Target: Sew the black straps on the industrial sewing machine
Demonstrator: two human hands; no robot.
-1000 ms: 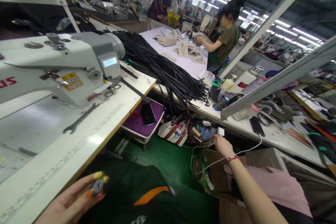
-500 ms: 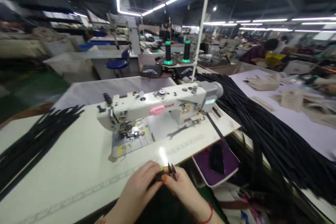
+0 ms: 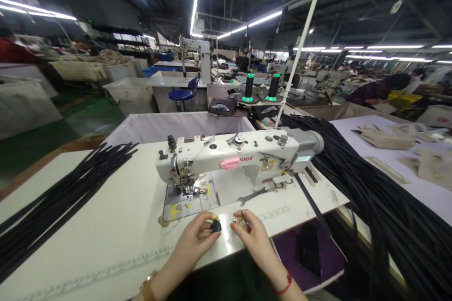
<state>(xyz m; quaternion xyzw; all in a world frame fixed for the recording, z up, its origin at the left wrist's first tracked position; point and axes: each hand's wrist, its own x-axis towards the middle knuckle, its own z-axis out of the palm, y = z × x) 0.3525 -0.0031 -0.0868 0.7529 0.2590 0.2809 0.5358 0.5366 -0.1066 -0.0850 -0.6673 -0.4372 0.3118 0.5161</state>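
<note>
In front of the sewing machine [image 3: 212,155], my left hand [image 3: 196,235] pinches a small round black piece [image 3: 216,226] that looks like a bobbin of black thread. My right hand [image 3: 252,233], a short gap to the right, is closed with a small silvery metal piece [image 3: 234,220] at its fingertips. Thread snips [image 3: 244,217] are tucked in that same hand, mostly hidden by the fingers. Both hands are over the front edge of the white table [image 3: 141,225]. The machine's needle area [image 3: 192,188] is lit, beyond my left hand.
A wrench [image 3: 252,196] lies below the machine arm. Black straps are bundled at left [image 3: 70,197] and heaped at right [image 3: 370,197]. A purple-lined tray [image 3: 286,249] with a dark flat object [image 3: 309,249] hangs under the right edge. Two thread cones [image 3: 249,88] stand behind.
My hands, together before, are now apart, with the black piece in the left and the silvery piece in the right. The snips' blades no longer point up clearly. The view has shifted left.
</note>
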